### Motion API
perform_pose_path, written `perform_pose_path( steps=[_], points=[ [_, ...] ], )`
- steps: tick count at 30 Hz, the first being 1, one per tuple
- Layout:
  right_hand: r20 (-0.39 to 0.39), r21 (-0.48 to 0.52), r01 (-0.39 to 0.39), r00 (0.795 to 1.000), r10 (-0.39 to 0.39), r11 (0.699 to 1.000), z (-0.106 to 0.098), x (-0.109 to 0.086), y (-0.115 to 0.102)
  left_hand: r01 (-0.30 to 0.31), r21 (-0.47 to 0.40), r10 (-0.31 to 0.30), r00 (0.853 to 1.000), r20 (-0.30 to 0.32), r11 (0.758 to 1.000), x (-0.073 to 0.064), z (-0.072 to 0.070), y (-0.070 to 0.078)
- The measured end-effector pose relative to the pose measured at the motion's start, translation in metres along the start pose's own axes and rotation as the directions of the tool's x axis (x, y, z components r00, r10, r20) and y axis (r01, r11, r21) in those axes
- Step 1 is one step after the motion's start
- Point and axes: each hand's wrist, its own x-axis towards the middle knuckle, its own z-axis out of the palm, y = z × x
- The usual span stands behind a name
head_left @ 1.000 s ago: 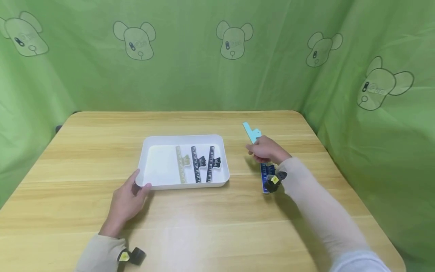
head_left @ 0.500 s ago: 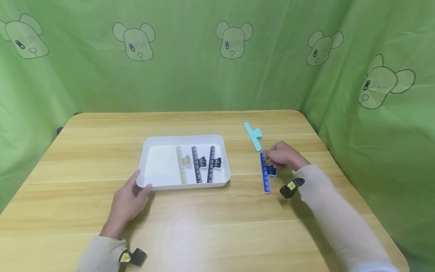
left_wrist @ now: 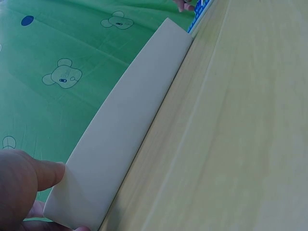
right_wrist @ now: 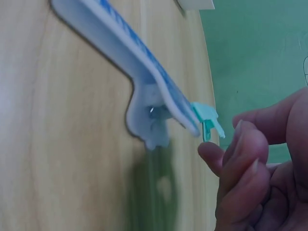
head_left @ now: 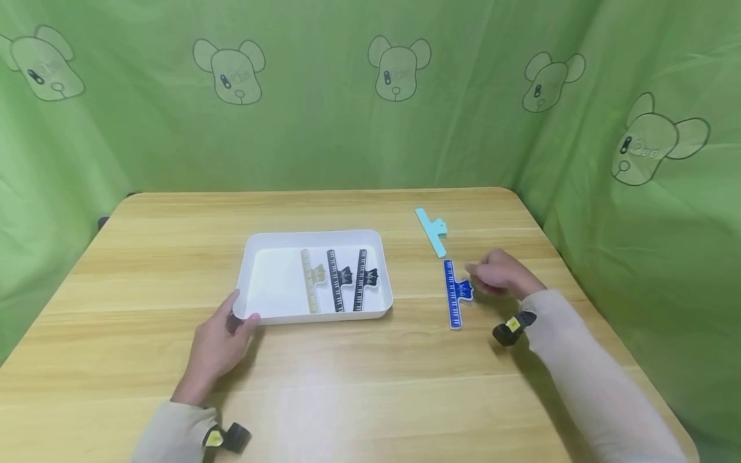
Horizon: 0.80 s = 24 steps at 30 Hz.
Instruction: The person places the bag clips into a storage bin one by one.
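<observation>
the blue piano-key clip (head_left: 452,296) lies just left of the empty, loosely curled right hand (head_left: 502,272); the left hand (head_left: 219,344) grips the near-left corner of the white tray (head_left: 272,280).

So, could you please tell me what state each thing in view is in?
White tray: right way up on the table, partly filled
Beige clip: lying in the tray
Middle black clip: lying in the tray
Rightmost black clip: lying in the tray
Blue clip: on the table, not held
Turquoise clip: on the table, not held
Left hand: grips the tray's near left corner
Right hand: beside the blue clip, holding nothing
</observation>
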Motion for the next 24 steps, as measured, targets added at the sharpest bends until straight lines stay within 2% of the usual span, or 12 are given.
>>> perform_pose_path(
  steps=[9, 24],
  points=[
    [0.017, 0.021, -0.018, 1.000, 0.018, 1.000, 0.004, -0.003, 0.006, 0.000, 0.001, 0.000, 1.000, 0.001, 1.000, 0.000, 0.000, -0.001],
    [0.050, 0.031, 0.015, 0.999, -0.016, 0.999, 0.015, 0.001, 0.007, -0.004, -0.008, 0.004, 1.000, -0.007, 1.000, 0.000, 0.000, 0.000]
  ],
)
